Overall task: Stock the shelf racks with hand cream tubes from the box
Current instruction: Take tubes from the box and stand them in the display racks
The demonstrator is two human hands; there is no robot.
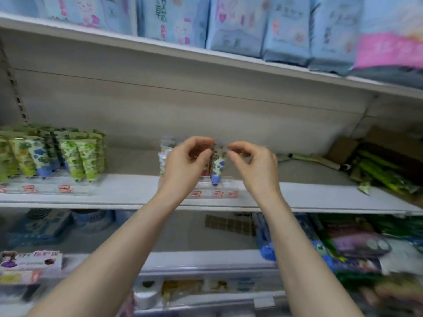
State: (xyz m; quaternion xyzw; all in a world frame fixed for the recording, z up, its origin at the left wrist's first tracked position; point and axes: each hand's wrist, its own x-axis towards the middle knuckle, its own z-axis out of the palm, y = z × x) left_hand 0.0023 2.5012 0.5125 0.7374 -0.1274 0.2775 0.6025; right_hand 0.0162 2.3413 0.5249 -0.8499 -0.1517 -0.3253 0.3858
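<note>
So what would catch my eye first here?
The left hand and right hand meet mid-shelf at the top of a blue-capped tube standing cap-down in a clear rack. Further left, another rack is packed with green patterned tubes; pale blue packs line the shelf above.

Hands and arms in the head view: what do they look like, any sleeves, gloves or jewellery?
The left forearm and right forearm are bare, with no sleeves in view. The left hand and right hand wear no gloves, and no rings, watch or bracelets show.
</note>
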